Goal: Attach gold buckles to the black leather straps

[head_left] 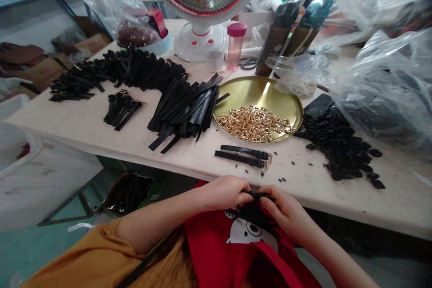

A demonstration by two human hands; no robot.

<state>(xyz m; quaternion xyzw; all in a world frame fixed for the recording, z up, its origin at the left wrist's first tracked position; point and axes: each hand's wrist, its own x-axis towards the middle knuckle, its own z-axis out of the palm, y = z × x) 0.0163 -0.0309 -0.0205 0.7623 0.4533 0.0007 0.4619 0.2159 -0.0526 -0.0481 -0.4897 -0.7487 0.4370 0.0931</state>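
Note:
Just over the table's front edge, above my lap, my left hand (232, 191) and my right hand (282, 207) pinch a black strap (258, 195) between them. Fingers cover most of it, so its ends and any fitting on it are hidden. Beyond my hands, two black straps with gold buckles (243, 159) lie side by side on the table. Behind those, a round gold tray (266, 83) holds a heap of small gold buckles (251, 123). A pile of loose black straps (185, 108) lies left of the tray; small black loops (347, 144) are heaped to its right.
Buckled straps (128, 67) form a long row at the back left, with a small bundle (121, 110) before it. A fan (202, 40), a pink-lidded cup (234, 47) and spray cans (276, 36) stand behind. Plastic bags (398, 85) crowd the right side.

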